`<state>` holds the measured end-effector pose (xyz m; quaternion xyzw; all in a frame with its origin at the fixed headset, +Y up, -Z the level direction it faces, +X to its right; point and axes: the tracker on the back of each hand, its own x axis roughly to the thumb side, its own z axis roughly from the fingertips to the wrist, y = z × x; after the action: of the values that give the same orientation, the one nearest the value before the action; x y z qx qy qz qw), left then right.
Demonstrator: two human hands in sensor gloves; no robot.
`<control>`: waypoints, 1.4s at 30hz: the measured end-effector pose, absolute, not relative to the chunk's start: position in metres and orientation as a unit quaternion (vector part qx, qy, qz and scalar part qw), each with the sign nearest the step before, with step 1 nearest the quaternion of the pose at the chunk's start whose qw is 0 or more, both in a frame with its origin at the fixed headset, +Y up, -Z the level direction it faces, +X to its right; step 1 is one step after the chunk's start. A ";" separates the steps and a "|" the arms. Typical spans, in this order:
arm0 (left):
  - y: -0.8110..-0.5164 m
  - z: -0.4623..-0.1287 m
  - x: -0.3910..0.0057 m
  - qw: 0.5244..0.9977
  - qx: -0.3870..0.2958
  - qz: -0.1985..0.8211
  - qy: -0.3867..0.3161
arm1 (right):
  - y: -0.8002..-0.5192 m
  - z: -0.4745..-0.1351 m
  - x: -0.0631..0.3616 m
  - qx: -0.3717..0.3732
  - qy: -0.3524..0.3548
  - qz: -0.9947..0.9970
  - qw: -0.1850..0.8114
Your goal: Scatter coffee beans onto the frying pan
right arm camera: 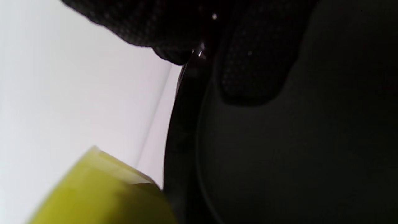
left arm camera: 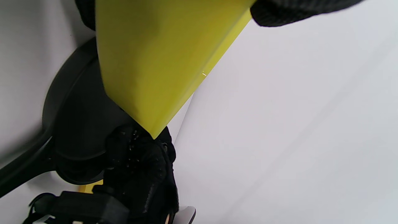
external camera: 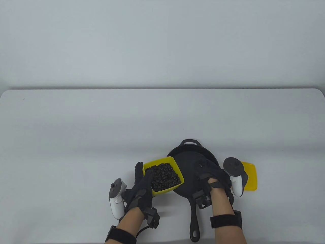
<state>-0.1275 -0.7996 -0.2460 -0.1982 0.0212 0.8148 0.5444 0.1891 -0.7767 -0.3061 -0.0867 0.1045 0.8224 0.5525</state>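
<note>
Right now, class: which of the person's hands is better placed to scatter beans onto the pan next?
Right. The right hand is already over the frying pan, while the left hand holds the yellow container of coffee beans beside it.

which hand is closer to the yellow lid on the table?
Right. The right hand hovers over the frying pan, with the yellow lid just to its right. The left hand holds the yellow container on the pan's far side.
</note>
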 end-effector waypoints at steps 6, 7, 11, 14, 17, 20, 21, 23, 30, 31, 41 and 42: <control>-0.799 -0.246 -0.129 0.544 -0.193 0.816 0.022 | -0.777 -0.307 0.190 -0.085 0.114 0.835 0.531; -0.798 -0.245 -0.129 0.545 -0.193 0.815 0.022 | -0.777 -0.306 0.190 -0.087 0.111 0.833 0.535; -0.796 -0.245 -0.129 0.548 -0.188 0.815 0.017 | -0.775 -0.305 0.190 -0.086 0.100 0.832 0.538; -0.796 -0.245 -0.129 0.550 -0.186 0.814 0.014 | -0.773 -0.305 0.189 -0.076 0.096 0.830 0.545; -0.796 -0.245 -0.129 0.552 -0.187 0.812 0.016 | -0.773 -0.305 0.187 -0.061 0.100 0.822 0.558; -0.795 -0.244 -0.129 0.553 -0.186 0.812 0.017 | -0.772 -0.307 0.185 -0.031 0.112 0.812 0.572; -0.795 -0.245 -0.129 0.553 -0.185 0.813 0.017 | -0.770 -0.307 0.185 -0.013 0.124 0.812 0.570; -0.795 -0.245 -0.129 0.553 -0.185 0.812 0.017 | -0.769 -0.307 0.185 -0.008 0.126 0.817 0.563; -0.796 -0.245 -0.129 0.556 -0.187 0.810 0.017 | -0.766 -0.304 0.181 -0.006 0.121 0.818 0.562; -0.796 -0.245 -0.129 0.557 -0.187 0.809 0.016 | -0.763 -0.303 0.180 -0.003 0.112 0.822 0.559; -0.792 -0.244 -0.126 0.573 -0.187 0.798 0.000 | -0.721 -0.290 0.145 0.108 0.052 0.804 0.583; -0.792 -0.244 -0.125 0.573 -0.188 0.798 -0.001 | -0.716 -0.288 0.143 0.121 0.042 0.805 0.580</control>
<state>-0.1255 -0.7925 -0.2437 -0.1877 -0.0011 0.7977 0.5730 0.1427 -0.7161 -0.2875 0.1208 0.0417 0.8045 0.5800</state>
